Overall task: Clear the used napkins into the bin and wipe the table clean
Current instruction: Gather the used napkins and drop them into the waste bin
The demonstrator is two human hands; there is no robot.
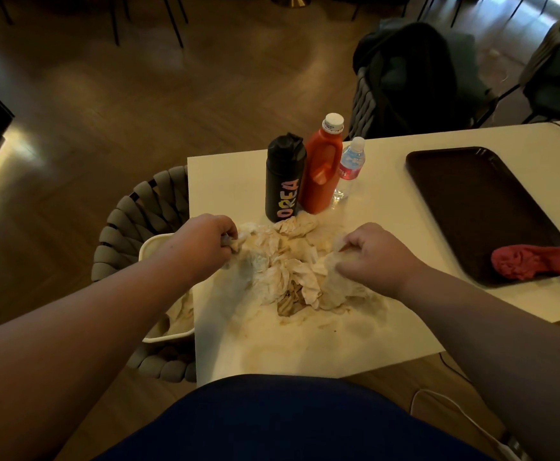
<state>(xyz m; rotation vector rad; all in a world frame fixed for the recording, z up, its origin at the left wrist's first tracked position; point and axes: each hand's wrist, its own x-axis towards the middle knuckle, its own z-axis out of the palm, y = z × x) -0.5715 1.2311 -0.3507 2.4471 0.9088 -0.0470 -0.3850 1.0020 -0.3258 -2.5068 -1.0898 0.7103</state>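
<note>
A heap of crumpled, brown-stained napkins [285, 267] lies in the middle of the white table [388, 161]. My left hand [202, 241] grips the heap's left edge with curled fingers. On the right side, my right hand [368, 257] has its fingers curled into the napkins. Brown smears mark the table in front of the heap. A cream bin [159, 294] stands on a woven chair just left of the table, with paper inside it. A red cloth [531, 266] lies on the dark tray.
A black flask [283, 181], an orange bottle [323, 168] and a small water bottle [350, 168] stand just behind the napkins. The dark tray [471, 194] covers the table's right side. A woven chair [132, 227] holds the bin. A chair with dark clothing [405, 78] stands beyond the table.
</note>
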